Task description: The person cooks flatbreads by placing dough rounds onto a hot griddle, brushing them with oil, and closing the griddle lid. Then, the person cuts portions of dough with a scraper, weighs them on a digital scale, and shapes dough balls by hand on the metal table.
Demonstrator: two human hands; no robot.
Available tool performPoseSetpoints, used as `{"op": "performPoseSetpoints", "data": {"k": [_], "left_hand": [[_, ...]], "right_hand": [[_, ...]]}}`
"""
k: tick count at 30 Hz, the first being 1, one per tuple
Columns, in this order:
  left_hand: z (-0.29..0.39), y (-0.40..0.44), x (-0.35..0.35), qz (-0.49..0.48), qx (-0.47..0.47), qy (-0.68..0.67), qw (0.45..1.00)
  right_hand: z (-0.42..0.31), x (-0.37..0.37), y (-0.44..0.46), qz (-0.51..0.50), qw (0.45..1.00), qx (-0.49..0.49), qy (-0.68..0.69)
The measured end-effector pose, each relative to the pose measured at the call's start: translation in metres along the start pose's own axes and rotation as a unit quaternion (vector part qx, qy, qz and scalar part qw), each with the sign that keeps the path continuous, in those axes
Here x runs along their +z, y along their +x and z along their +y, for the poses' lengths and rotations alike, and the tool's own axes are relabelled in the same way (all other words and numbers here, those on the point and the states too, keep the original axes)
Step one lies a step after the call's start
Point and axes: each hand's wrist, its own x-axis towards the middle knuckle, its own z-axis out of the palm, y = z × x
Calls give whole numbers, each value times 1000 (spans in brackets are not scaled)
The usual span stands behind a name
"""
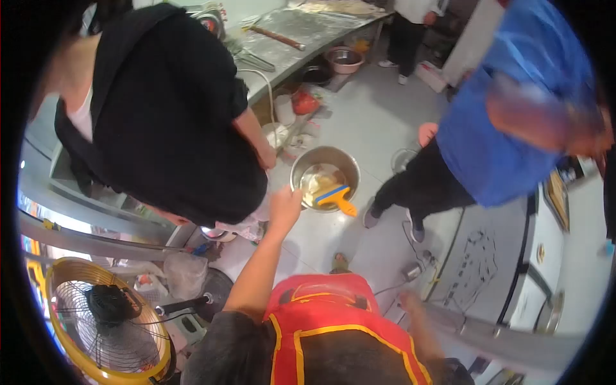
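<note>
My left hand [284,206] is closed on the near-left rim of a round metal pot [353,168], held out in front of me above the floor. Inside the pot lies some pale, yellowish-white stuff [316,181]. A tool with a yellow handle and a blue strip [333,195] rests in it, the handle sticking out over the near-right rim; brush or scraper, I cannot make out which. My right hand [412,304] hangs low on the right, beside my red apron [321,290], blurred and partly hidden, with its fingers unclear.
A person in black [173,122] stands close on the left, another in blue [494,122] on the right. A floured worktop [308,29] bears a rolling pin [276,37]. A yellow fan [106,314] is at lower left. Cables [417,263] lie on the floor.
</note>
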Motion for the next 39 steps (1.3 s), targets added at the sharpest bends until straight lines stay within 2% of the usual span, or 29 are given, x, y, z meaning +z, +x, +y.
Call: {"op": "performPoseSetpoints", "data": {"k": [1,2,3,4,5,6,7,8,9,10,12,14,16,18,20,22,24,25,26,28,29,31,32,34,35,36,37,39], "left_hand": [[-6,32,13,9,-8,11,1000],[-5,66,19,25,-11,11,1000],[-3,96,25,40,-14,9,999],[-6,125,25,53,-19,9,998],[-8,154,27,78,-22,9,997],[-12,185,28,103,-25,10,994],[-17,211,27,129,-27,9,991],[-25,242,28,154,-28,10,988],[-25,269,21,164,-71,23,984],[-45,300,23,190,-49,78,977],[-92,357,18,239,3,178,955],[-108,396,0,239,-57,205,947],[-139,432,-19,211,-40,350,912],[-165,461,-35,201,-93,385,896],[-179,483,-35,348,-152,177,908],[-188,501,-41,296,-301,235,875],[-222,507,-42,206,-207,424,857],[-203,516,-34,300,-275,288,867],[-178,525,-31,387,-339,145,845],[-169,529,-24,414,-431,19,802],[-142,540,-15,426,-464,186,754],[-84,579,13,505,-447,278,684],[-56,599,25,538,-436,325,644],[-41,661,84,483,-381,252,747],[-33,692,114,453,-355,206,791],[-39,719,148,357,-329,190,853],[-23,756,180,371,-296,302,827],[-32,796,211,380,-321,289,818]], "right_hand": [[-67,-122,40,-41,997,44,54],[-95,-182,93,33,997,-41,-49],[-110,-224,152,108,992,-63,-35],[-170,-306,177,150,980,-84,95],[-203,-349,219,228,934,-178,211],[-234,-391,253,227,934,-194,197],[-257,-417,290,219,941,-167,196],[-280,-441,325,208,935,-194,212],[-301,-462,356,201,927,-218,231],[-321,-483,384,198,918,-236,251],[-346,-519,428,179,927,-256,207],[-341,-537,470,148,943,-245,167],[-330,-563,513,139,951,-226,157],[-318,-579,551,131,959,-196,158],[-300,-598,596,134,965,-162,156],[-283,-616,648,119,966,-151,171],[-275,-637,718,127,961,-169,178],[-271,-650,761,137,956,-192,173],[-271,-670,803,141,951,-219,167],[-318,-734,872,169,946,-241,135],[-345,-762,908,181,933,-281,134],[-406,-810,968,199,899,-363,141],[-440,-828,984,155,902,-379,137],[-508,-850,1002,73,903,-403,131],[-535,-850,1011,50,886,-441,137],[-560,-850,1018,32,867,-477,143],[-577,-849,1025,14,847,-509,150],[-607,-855,1028,-18,828,-538,155]]}}
